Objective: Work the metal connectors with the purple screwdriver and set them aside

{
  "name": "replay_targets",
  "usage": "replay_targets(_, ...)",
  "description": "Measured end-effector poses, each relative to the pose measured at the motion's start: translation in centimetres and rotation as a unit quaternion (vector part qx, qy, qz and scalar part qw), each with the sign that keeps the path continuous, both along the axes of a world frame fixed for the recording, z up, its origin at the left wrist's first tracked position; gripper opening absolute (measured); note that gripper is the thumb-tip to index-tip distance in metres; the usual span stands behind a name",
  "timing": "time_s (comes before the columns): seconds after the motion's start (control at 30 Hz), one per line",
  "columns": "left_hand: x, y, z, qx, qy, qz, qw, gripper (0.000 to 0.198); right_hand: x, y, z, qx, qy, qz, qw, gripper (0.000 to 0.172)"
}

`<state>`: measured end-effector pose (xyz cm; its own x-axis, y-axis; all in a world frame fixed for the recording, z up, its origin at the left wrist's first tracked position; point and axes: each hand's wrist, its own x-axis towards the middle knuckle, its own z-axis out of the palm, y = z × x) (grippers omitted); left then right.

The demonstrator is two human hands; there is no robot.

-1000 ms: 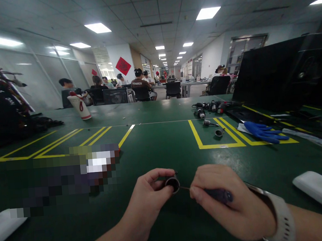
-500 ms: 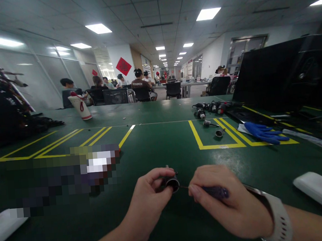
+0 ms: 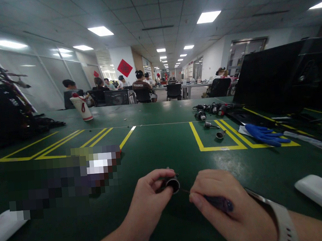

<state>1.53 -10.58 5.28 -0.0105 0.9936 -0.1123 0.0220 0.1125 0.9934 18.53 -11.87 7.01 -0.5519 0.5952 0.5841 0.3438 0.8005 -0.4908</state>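
My left hand (image 3: 149,205) pinches a small dark metal cylinder (image 3: 172,183) just above the green table (image 3: 157,150), its round opening turned toward me. My right hand (image 3: 229,208) is closed round a small screwdriver (image 3: 219,203) with a dark purple handle. The thin shaft points left at the cylinder's mouth. A white watch band (image 3: 283,220) wraps my right wrist.
Yellow lines mark boxes on the table. Small metal parts (image 3: 209,111) and a blue glove (image 3: 265,134) lie at the far right beside a large black case (image 3: 280,76). A white bottle (image 3: 82,108) stands far left. White objects (image 3: 321,195) lie at both near edges. Other people sit at distant desks.
Both hands have stayed close together with only slight shifts; the right hand and screwdriver have dropped a little. The view has tilted slightly.
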Motion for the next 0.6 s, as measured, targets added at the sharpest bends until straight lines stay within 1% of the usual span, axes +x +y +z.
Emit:
replay_targets(0.13, 0.1, -0.2, 0.3, -0.026, 0.000, 0.005, 1.000, 0.027, 0.0, 0.2, 0.0, -0.007, 0.002, 0.008, 1.000, 0.024)
replay_targets(0.3, 0.1, -0.4, 0.4, -0.028, -0.004, 0.011, 1.000, 0.028, -0.2, 0.1, -0.3, 0.003, -0.012, -0.001, 1.000, 0.023)
replay_targets(0.47, 0.1, -0.5, 0.2, -0.009, -0.016, 0.016, 1.000, 0.026, -0.4, -0.3, -0.7, 0.081, -0.032, 0.005, 0.996, 0.019)
replay_targets(0.6, 0.1, -0.6, 0.5, -0.006, -0.021, 0.021, 1.000, 0.026, -0.6, -0.2, -1.3, 0.155, -0.054, 0.011, 0.986, 0.019)
